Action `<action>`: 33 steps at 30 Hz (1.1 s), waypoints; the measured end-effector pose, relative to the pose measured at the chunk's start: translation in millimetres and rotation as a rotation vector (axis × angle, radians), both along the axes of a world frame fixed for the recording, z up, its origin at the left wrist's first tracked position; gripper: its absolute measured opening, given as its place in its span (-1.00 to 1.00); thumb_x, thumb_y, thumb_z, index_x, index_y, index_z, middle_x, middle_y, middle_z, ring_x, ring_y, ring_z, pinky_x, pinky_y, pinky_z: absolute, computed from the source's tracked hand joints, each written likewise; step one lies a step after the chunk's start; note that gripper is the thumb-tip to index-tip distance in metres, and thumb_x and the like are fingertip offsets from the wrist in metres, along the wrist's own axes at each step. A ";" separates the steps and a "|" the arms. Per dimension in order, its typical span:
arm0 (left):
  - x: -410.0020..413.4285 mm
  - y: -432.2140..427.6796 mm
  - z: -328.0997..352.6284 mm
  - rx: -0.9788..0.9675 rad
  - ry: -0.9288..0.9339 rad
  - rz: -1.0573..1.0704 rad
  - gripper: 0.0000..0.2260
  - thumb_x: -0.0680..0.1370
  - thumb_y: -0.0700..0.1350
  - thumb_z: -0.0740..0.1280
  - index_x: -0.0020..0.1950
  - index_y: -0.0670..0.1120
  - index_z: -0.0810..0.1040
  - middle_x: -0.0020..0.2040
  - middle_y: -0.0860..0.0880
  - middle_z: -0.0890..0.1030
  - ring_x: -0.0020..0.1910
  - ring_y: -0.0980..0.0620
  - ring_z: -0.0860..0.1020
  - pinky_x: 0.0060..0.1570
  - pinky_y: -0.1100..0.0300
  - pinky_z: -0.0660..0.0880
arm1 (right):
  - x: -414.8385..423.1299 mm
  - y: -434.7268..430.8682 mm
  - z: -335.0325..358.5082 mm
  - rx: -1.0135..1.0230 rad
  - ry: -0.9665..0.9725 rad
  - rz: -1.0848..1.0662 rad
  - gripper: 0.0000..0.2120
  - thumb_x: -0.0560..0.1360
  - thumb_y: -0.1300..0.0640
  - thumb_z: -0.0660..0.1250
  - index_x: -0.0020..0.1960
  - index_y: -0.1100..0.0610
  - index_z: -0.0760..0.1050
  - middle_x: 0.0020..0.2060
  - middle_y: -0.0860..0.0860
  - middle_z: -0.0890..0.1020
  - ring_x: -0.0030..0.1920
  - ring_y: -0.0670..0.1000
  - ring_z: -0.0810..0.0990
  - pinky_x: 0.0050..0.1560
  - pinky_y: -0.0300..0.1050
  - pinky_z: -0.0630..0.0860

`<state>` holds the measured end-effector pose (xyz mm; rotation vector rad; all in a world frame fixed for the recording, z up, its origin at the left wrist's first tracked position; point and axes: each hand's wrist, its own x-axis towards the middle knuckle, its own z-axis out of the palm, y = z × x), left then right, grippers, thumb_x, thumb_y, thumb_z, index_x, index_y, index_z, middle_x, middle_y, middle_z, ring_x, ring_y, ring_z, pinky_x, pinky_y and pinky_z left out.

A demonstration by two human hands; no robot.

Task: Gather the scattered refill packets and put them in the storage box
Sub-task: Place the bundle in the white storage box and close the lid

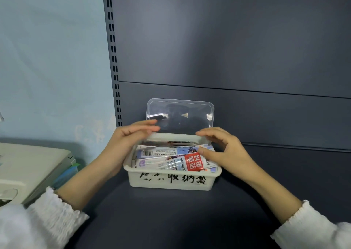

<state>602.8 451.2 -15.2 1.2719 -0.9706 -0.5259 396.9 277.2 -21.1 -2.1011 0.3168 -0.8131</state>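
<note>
The left hand [129, 137] reaches over the box's [171, 181] back-left corner, fingers [146, 129] nearly straight, released, at the foot of the upright clear lid [180, 115]. The right hand [226, 150] arches loosely over the back-right rim, gripping nothing, thumb resting on the packets [167, 157] filling the box. Bare shelf [171, 220] lies in front.

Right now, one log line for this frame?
packets in storage box | lid up | left hand open | right hand thumb on packets
</note>
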 end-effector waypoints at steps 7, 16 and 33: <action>-4.6 -7.9 1.5 -0.008 0.241 0.038 -0.74 0.55 -0.20 0.23 0.20 0.00 0.55 0.04 0.10 0.63 -0.08 0.18 0.62 -0.20 0.33 0.54 | -2.3 -5.5 1.0 0.047 0.067 0.095 -0.47 0.44 0.23 0.44 0.28 -0.23 0.42 0.31 -0.21 0.43 0.33 -0.24 0.43 0.22 -0.14 0.52; 9.5 -28.2 11.0 0.365 0.483 0.133 -0.74 0.55 0.02 0.22 0.01 -0.16 0.54 -0.07 -0.23 0.59 -0.19 -0.14 0.58 -0.05 0.00 0.52 | 18.3 -38.3 1.2 0.548 -0.077 -0.273 -0.51 0.60 -0.03 0.18 0.50 -0.04 0.18 0.45 -0.01 0.33 0.41 0.00 0.33 0.45 0.01 0.25; -5.1 -27.7 5.0 -0.071 0.532 0.029 -0.77 0.58 0.01 0.17 -0.05 0.03 0.62 -0.04 -0.07 0.59 -0.16 0.00 0.61 -0.19 0.12 0.55 | 20.5 -2.3 -7.9 0.387 -0.141 -0.048 -0.44 0.46 -0.43 0.01 0.39 -0.24 0.13 0.39 -0.05 0.27 0.40 -0.04 0.33 0.41 0.03 0.33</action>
